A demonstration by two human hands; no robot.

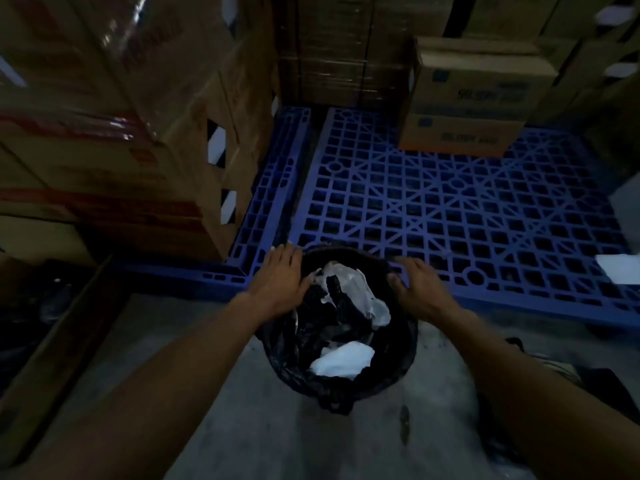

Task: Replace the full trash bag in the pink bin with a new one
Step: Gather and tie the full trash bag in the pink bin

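Note:
A round bin stands on the concrete floor below me, lined with a black trash bag [388,375] whose edge folds over the rim, so the bin's own colour is hidden. Inside lie crumpled black plastic and white wrappers [346,358]. My left hand [280,282] rests on the far-left part of the rim, fingers spread over the bag's edge. My right hand [415,285] lies on the far-right part of the rim, thumb hooked inward. Whether either hand pinches the bag is unclear in the dim light.
A blue plastic pallet [450,209] lies just beyond the bin, with two stacked cardboard boxes [474,109] at its far side. Tall wrapped cartons [121,133] rise on the left. A cardboard sheet [59,341] leans at the lower left.

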